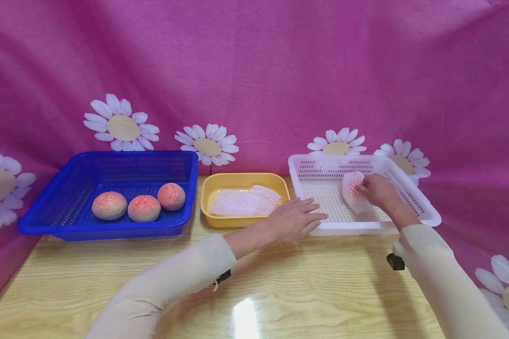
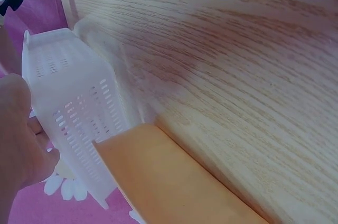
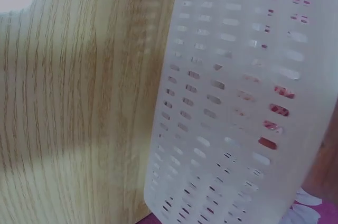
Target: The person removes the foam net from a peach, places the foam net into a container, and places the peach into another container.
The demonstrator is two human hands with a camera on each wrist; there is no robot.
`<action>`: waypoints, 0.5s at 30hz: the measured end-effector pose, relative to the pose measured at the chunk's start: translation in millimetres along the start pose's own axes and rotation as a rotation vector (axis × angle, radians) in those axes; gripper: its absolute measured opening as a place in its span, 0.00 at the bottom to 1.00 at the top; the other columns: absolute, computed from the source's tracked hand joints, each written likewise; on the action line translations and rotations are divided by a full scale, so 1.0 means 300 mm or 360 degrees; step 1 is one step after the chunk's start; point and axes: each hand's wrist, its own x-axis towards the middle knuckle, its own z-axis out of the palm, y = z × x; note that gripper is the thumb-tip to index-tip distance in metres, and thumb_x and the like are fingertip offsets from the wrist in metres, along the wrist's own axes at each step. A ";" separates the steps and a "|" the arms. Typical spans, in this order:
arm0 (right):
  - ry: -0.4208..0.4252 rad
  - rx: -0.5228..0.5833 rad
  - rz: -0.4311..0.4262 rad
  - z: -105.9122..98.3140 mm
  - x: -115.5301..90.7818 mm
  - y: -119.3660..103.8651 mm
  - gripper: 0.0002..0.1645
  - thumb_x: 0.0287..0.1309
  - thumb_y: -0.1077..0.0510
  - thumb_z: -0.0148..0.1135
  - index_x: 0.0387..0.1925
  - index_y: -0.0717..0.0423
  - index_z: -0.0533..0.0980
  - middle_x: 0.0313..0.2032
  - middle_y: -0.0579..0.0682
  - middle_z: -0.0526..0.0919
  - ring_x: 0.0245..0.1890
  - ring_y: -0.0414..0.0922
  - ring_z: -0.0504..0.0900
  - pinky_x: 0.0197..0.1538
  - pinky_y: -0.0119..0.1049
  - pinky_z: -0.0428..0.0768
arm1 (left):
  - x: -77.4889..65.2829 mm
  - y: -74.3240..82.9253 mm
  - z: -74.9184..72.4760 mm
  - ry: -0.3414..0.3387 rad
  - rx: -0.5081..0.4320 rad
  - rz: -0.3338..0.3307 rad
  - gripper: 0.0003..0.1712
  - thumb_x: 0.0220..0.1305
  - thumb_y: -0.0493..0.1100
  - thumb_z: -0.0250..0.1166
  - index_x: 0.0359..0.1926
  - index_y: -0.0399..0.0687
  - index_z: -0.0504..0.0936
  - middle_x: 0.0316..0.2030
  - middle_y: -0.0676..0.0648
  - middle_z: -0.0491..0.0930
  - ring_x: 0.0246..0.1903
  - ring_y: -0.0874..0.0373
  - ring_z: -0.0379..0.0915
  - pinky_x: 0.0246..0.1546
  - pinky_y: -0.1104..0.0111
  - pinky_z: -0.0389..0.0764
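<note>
A peach in a white foam net is inside the white basket; my right hand grips it from the right with curled fingers. Over the basket's near left corner lies my left hand, its fingers straight and fairly spread. The left wrist view has that hand at its left edge, beside the basket's perforated wall. From the right wrist, the basket wall hides most of the wrapped peach, with reddish patches showing through its slots.
Left of the white basket stands a yellow tray holding white foam nets. Farther left, a blue basket contains three bare peaches. A pink flowered cloth hangs behind the wooden table.
</note>
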 end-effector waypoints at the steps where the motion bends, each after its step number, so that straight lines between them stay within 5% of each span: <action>1: -0.0012 0.0016 0.0041 0.001 0.000 -0.001 0.14 0.60 0.57 0.57 0.26 0.65 0.73 0.20 0.53 0.74 0.23 0.50 0.71 0.30 0.43 0.71 | 0.000 0.000 0.000 0.0000 -0.0003 0.0001 0.24 0.73 0.53 0.36 0.65 0.65 0.64 0.64 0.52 0.63 0.66 0.55 0.48 0.64 0.62 0.51; 5: -0.0008 0.0113 0.0165 0.013 -0.001 0.002 0.18 0.57 0.55 0.61 0.37 0.68 0.68 0.26 0.59 0.74 0.27 0.53 0.72 0.32 0.45 0.72 | -0.001 -0.001 -0.001 0.0012 0.0011 0.0003 0.24 0.73 0.53 0.36 0.65 0.64 0.64 0.64 0.52 0.63 0.66 0.55 0.49 0.64 0.62 0.51; 9: 0.0029 0.0163 0.0210 0.031 -0.002 0.002 0.39 0.55 0.53 0.63 0.54 0.78 0.57 0.37 0.72 0.71 0.39 0.64 0.72 0.44 0.56 0.71 | -0.004 0.000 -0.002 0.0007 0.0020 0.0004 0.24 0.73 0.53 0.36 0.65 0.64 0.64 0.64 0.53 0.62 0.66 0.55 0.49 0.64 0.62 0.51; 15: -0.0022 0.0073 0.0266 0.045 0.003 -0.009 0.37 0.53 0.45 0.63 0.42 0.79 0.67 0.36 0.72 0.70 0.45 0.65 0.62 0.51 0.58 0.64 | -0.005 0.004 -0.010 -0.0014 0.0027 0.0016 0.24 0.73 0.53 0.36 0.65 0.64 0.64 0.64 0.51 0.63 0.66 0.54 0.49 0.64 0.62 0.51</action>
